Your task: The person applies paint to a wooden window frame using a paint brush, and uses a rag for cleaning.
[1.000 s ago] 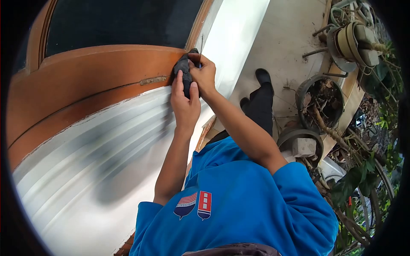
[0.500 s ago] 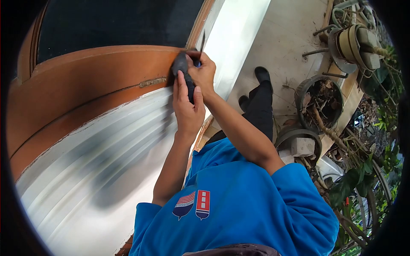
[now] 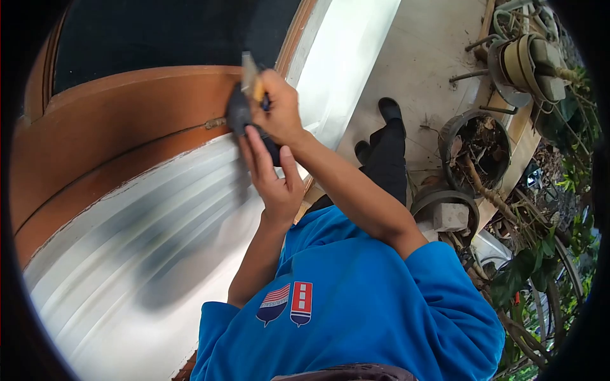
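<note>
Hands shifted left along the brown wooden panel (image 3: 146,101), so the working spot now sits near the worn metal hinge (image 3: 215,123). Right hand (image 3: 283,111) grips the yellowish flat-bladed tool (image 3: 248,75); left hand's (image 3: 276,187) fingers cradle the smooth black object (image 3: 239,114). Blade contact: blurred, can't tell.

Wooden frame (image 3: 146,105) and white ridged panel (image 3: 127,254) block left side; open passage over tiled floor (image 3: 419,63) between white pillar (image 3: 349,57) and round pot (image 3: 447,152), right forearm (image 3: 356,185) lying between it and left hand (image 3: 277,189)
</note>
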